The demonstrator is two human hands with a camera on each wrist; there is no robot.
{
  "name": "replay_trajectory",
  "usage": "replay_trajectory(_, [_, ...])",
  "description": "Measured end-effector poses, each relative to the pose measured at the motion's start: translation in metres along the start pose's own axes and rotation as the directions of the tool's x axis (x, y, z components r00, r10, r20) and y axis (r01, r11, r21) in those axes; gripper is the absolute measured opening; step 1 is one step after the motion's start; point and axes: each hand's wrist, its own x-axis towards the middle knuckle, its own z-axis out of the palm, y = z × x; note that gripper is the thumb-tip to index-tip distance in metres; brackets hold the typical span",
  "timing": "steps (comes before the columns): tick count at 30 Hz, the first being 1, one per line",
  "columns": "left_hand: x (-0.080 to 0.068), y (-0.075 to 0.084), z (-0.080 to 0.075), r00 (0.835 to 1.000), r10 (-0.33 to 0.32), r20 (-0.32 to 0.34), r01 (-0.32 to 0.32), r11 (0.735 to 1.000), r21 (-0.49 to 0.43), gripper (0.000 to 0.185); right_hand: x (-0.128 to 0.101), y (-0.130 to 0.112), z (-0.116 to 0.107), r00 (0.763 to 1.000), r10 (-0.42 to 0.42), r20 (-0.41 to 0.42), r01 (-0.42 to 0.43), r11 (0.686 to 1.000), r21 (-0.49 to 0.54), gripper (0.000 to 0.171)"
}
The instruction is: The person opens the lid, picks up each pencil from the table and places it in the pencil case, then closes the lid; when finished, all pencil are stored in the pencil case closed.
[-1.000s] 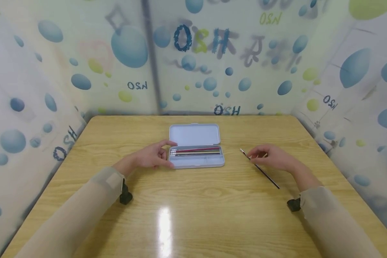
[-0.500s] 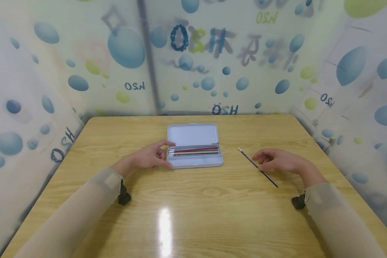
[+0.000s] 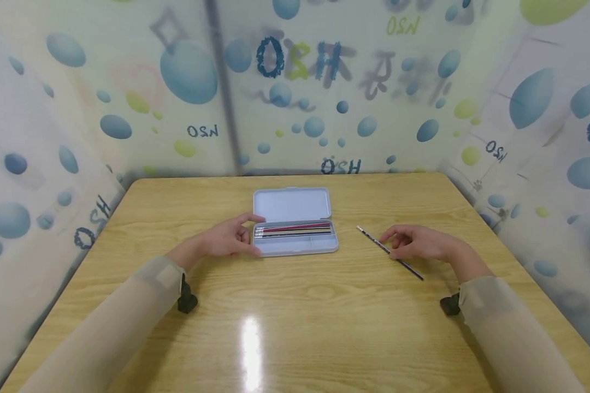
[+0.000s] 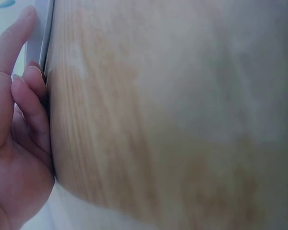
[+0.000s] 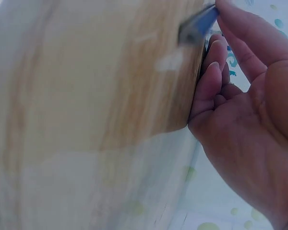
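In the head view a pale pencil case (image 3: 295,245) lies with its lid (image 3: 291,203) laid back. Several pencils (image 3: 295,230) lie side by side in its long rear compartment. My left hand (image 3: 226,238) holds the case's left end, index finger at the back corner and thumb at the front; its other fingers are curled. To the right of the case, my right hand (image 3: 420,243) pinches a dark pencil (image 3: 373,239) near its middle between thumb and fingers. In the right wrist view, the pencil's blurred end (image 5: 199,26) sticks out from the pinch.
A wooden table (image 3: 295,305) carries everything, its far edge close to a patterned wall curtain (image 3: 285,136). The case's front half has a long compartment and a small one (image 3: 323,241). Dark wrist cameras (image 3: 187,300) sit under both cuffs.
My right hand has slid back along the pencil toward its middle and now pinches it. The pencil has turned slightly and shifted a little left. My left hand stays on the case.
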Motion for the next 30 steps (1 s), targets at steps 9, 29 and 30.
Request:
replay_trajectory(9, [0.0,-0.001,0.0,1.0,-0.003,0.0,0.003,1.0,-0.012,0.088,0.0,0.003,-0.001,1.0,-0.012,0.006,0.012,0.999,0.03,0.04])
replay_trajectory(29, [-0.002,0.0,0.0,1.0,0.002,-0.004,-0.002,1.0,-0.025,0.089,-0.002,-0.011,0.005,0.994,-0.053,-0.093,0.037,0.986,-0.161,0.037])
replay_trajectory(30, [-0.002,0.0,0.0,1.0,0.003,-0.004,-0.003,1.0,-0.026,0.089,-0.002,-0.012,0.005,0.994,-0.054,-0.096,0.037,0.985,-0.167,0.036])
